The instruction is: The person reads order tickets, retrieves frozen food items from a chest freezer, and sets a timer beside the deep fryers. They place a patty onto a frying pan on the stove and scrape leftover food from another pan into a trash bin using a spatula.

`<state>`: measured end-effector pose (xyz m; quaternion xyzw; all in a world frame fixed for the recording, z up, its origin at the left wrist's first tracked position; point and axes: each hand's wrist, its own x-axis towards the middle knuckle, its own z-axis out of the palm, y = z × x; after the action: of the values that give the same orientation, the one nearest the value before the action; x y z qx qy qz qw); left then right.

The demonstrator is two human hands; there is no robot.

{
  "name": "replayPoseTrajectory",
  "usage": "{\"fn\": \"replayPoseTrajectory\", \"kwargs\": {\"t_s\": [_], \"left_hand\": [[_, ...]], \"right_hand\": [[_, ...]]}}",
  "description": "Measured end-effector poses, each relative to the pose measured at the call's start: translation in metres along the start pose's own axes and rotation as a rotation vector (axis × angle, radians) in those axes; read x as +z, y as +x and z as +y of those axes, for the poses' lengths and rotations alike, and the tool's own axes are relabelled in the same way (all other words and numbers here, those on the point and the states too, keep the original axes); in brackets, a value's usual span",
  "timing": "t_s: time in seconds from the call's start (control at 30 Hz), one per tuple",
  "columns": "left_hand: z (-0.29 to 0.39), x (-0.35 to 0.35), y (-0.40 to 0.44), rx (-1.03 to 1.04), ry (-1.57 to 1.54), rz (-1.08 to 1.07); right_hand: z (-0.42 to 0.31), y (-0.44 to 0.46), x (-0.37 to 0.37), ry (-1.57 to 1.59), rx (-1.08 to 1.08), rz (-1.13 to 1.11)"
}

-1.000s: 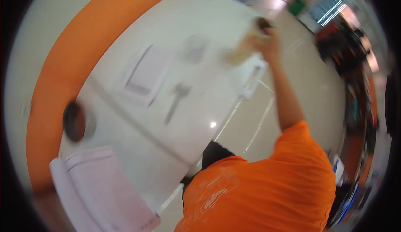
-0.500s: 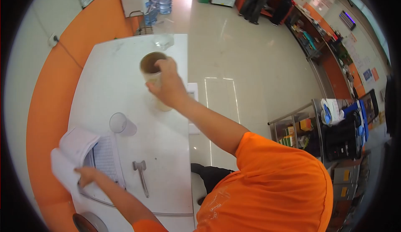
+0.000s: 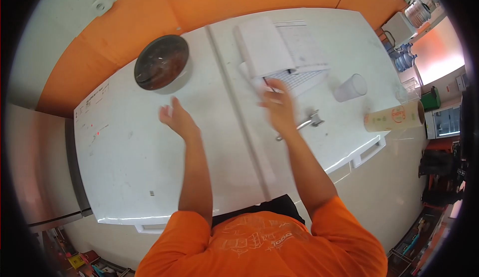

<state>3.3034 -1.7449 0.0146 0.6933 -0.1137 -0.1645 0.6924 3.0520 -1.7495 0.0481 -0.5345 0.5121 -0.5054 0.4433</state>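
Observation:
My left hand hovers over the white table with its fingers apart, holding nothing. Just beyond it sits a dark round bowl with brownish contents and what looks like a clear cover. My right hand, somewhat blurred, is closed around a thin dark and reddish pen, beside the near edge of an open notebook. A printed grid sheet shows under the notebook. Partly behind my right forearm lies a metal mallet. A frosted plastic cup stands to its right.
A tall beige paper container with red print stands by the table's right edge. Behind it is a clear plastic container. A seam crosses the white table. Water bottles stand beyond the right end.
My view has swung left. My right hand has let go of the paper container and come over beside the notebook with a pen. My left hand has left the notebook and moved toward the bowl.

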Motion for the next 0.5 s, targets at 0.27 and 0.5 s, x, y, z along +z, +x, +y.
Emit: {"fn": "replayPoseTrajectory", "kwargs": {"t_s": [0.27, 0.5], "left_hand": [[0.028, 0.011, 0.176, -0.260, 0.052, -0.620], [-0.024, 0.064, 0.147, -0.311, -0.139, -0.999]], "right_hand": [[-0.007, 0.111, 0.265, 0.214, 0.523, -0.170], [0.042, 0.182, 0.167, -1.230, -0.198, -0.098]]}}
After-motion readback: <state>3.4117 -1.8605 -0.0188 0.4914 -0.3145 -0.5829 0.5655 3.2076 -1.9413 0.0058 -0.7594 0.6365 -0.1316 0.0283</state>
